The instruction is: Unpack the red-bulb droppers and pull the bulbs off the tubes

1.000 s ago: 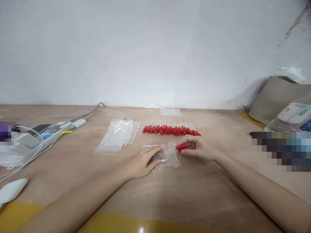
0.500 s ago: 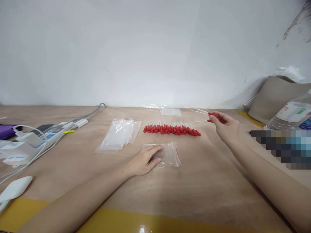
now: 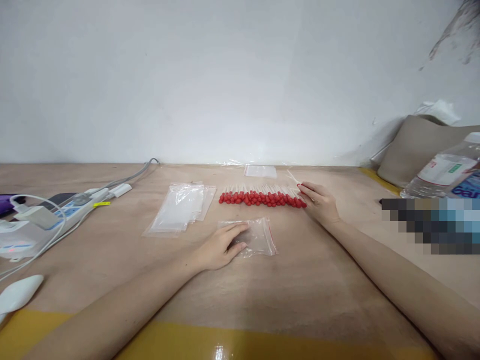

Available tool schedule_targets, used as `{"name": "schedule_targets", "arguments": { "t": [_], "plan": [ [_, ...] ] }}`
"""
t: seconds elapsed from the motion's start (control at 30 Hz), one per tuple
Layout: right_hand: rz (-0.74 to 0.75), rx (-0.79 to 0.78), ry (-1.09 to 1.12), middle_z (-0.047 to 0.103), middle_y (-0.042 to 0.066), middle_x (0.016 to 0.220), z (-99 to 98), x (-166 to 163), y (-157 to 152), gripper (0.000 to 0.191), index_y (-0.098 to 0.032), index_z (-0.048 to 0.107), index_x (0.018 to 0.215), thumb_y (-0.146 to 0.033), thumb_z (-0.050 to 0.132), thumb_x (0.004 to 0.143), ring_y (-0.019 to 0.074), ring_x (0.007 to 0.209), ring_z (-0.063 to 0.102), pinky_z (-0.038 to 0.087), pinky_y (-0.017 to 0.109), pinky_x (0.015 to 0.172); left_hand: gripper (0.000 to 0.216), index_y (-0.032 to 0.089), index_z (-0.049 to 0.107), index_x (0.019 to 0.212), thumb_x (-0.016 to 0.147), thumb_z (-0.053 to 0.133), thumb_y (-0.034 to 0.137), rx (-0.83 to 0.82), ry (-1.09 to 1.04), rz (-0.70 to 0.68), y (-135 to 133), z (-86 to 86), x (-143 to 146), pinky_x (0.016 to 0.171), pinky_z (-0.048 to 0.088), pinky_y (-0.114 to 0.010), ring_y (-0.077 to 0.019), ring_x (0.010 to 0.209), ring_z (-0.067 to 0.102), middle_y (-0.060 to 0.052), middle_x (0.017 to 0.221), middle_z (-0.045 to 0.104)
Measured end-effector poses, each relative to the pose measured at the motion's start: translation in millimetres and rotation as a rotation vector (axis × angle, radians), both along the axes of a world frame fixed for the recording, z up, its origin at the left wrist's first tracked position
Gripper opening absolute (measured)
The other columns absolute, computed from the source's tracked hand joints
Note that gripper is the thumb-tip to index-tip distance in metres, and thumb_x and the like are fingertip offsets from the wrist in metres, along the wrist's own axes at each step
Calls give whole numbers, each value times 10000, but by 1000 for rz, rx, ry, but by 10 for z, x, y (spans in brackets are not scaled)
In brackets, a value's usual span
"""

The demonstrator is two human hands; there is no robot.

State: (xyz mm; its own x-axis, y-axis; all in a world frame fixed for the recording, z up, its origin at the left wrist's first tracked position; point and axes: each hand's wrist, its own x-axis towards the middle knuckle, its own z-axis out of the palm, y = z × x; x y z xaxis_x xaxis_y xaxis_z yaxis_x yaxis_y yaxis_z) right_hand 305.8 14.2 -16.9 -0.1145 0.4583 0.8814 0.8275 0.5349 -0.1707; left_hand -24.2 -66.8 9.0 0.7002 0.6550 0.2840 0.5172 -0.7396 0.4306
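My left hand (image 3: 221,246) rests on a clear zip bag (image 3: 258,237) with a red seal line, thumb and fingers apart. My right hand (image 3: 320,202) is at the right end of a row of white sticks with red tips (image 3: 260,198), its fingers closed. From its fingertips the pale stems of red-tipped sticks (image 3: 293,176) stick out toward the wall; their red ends are mostly hidden by the fingers. The row lies side by side, with red tips toward me and stems pointing away.
Flat clear zip bags (image 3: 178,207) are stacked left of the row, and another bag (image 3: 260,171) lies behind it. A power strip (image 3: 80,207) with plugs and cables is at the left. A water bottle (image 3: 442,172) and a grey-brown container (image 3: 408,145) stand at the right.
My right hand has moved left with the red-tipped sticks, from beyond the row to its right end. My left hand stays on the bag. The whole view has shifted slightly.
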Motion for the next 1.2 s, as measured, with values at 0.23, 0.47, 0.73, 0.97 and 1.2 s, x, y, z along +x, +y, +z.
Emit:
{"name": "schedule_targets", "arguments": {
  "t": [0.23, 0.47, 0.73, 0.97, 1.2],
  "plan": [
    [4, -196, 92, 655, 70, 921, 7, -144, -54, 243, -194, 671, 917, -345, 522, 799, 175, 796, 619, 518, 319, 741, 414, 221, 400, 1269, 866, 449, 307, 14, -18, -11, 2, -13, -1, 996, 369, -404, -206, 1190, 430, -75, 1294, 462],
    [23, -348, 128, 663, 80, 929, 13, -191, -81, 307, -176, 665, 928, -382, 463, 824, 186, 840, 609, 493, 318, 749, 394, 221, 425, 1251, 866, 451, 298, 9, 1, -12, -8, 10, 7, 1004, 365, -384, -190, 1200, 419, -66, 1296, 462],
    [-58, -258, 284, 657, 95, 889, -11, -92, -77, 386, -164, 643, 880, -384, 327, 885, 202, 858, 596, 471, 360, 758, 398, 230, 412, 1262, 872, 435, 305, 3, 5, -14, 1, -4, -7, 1009, 353, -406, -194, 1210, 404, -66, 1307, 448],
    [278, -277, 8, 605, 73, 888, 144, -509, -578, 203, -207, 627, 913, -332, 498, 819, 183, 851, 557, 455, 341, 772, 415, 224, 392, 1275, 873, 433, 322, -12, 10, 14, -7, 11, 1, 1009, 352, -396, -197, 1207, 406, -66, 1314, 440],
    [556, -614, -420, 451, 85, 1299, 169, -757, -822, 485, -258, 465, 1249, -438, 514, 801, 237, 1185, 405, 326, 454, 979, 418, 209, 401, 1279, 878, 417, 326, 1, 69, 22, -29, 64, 29, 1033, 305, -397, -201, 1234, 363, -66, 1327, 424]
  ]
}}
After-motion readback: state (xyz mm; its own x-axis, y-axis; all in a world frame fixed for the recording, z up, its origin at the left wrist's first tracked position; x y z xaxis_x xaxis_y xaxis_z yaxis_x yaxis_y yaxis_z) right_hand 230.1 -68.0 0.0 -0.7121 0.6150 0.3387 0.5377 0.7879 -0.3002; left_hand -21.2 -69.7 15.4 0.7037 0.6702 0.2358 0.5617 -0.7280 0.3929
